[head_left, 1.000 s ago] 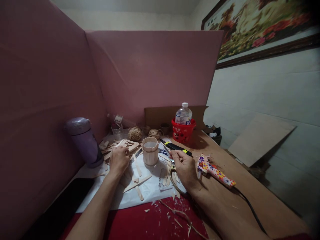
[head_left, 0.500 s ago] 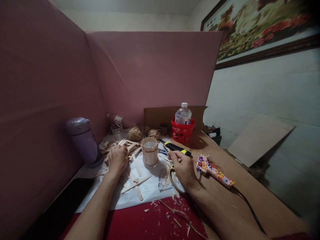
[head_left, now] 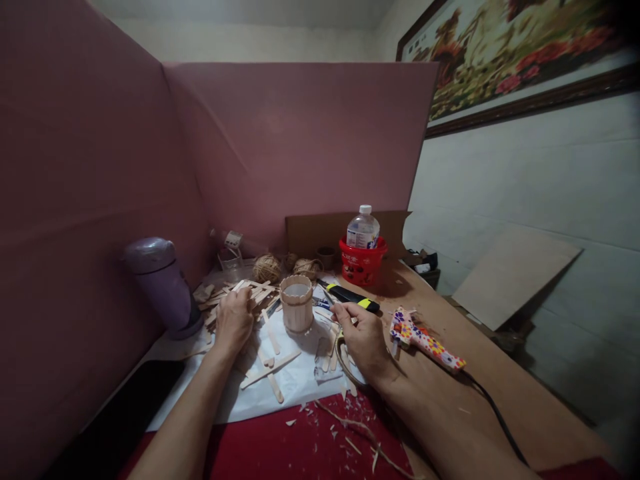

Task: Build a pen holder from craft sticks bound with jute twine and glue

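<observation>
My left hand (head_left: 234, 321) reaches into a pile of wooden craft sticks (head_left: 257, 291), its fingers bent and closed. Whatever lies under those fingertips is hidden. My right hand (head_left: 365, 337) is closed on a pair of scissors (head_left: 342, 357), with the blades pointing away from me and a handle loop hanging below the palm. Between the hands stands a small round cup (head_left: 297, 313) faced with upright wooden pieces, with bands around its top and bottom. Loose craft sticks (head_left: 271, 371) lie crossed on the white sheet (head_left: 235, 407) in front of it.
A purple flask (head_left: 163, 287) stands at left. Behind are twine balls (head_left: 267, 268) and a red bucket (head_left: 363, 261) holding a plastic bottle (head_left: 363, 229). A black-and-yellow cutter (head_left: 351, 297) and a flowered glue gun (head_left: 425, 341), with its cord, lie at right. Scraps litter the red cloth (head_left: 280, 447).
The whole view has shifted slightly. My left hand stays at the stick pile with its fingers slightly moved, and my right hand still holds the scissors in nearly the same place.
</observation>
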A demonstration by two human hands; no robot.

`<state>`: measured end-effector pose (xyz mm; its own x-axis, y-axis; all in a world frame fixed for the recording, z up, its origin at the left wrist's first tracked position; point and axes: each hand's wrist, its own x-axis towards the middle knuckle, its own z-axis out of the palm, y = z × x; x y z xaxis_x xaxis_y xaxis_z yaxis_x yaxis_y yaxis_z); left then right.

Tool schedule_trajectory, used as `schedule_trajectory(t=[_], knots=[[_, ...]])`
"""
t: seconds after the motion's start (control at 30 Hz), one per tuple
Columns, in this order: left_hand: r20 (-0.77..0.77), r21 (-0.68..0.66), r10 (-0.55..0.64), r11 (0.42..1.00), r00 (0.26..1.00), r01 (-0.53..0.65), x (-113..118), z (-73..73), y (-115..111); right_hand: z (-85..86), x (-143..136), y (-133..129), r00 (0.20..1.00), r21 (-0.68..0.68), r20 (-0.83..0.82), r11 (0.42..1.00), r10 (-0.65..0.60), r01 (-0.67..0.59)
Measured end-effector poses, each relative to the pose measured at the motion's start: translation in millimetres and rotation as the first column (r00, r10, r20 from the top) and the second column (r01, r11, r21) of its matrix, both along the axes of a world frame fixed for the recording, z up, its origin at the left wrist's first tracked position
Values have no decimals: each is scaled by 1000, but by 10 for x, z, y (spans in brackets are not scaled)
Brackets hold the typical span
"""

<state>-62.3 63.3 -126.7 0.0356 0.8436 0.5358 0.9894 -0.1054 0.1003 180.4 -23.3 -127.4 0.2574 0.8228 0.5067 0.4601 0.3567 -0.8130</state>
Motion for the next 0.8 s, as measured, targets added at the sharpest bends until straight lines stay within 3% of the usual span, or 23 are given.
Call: schedule_trajectory(t=[0.4,0.8], knots=[[43,65,65,996,997,-68,-32,14,110,-2,4,7,1000,-3,-14,1000,1,-1],[70,55,15,998,997,-19,21,24,76,10,3,5,999,-29,-38,1000,-12,11]])
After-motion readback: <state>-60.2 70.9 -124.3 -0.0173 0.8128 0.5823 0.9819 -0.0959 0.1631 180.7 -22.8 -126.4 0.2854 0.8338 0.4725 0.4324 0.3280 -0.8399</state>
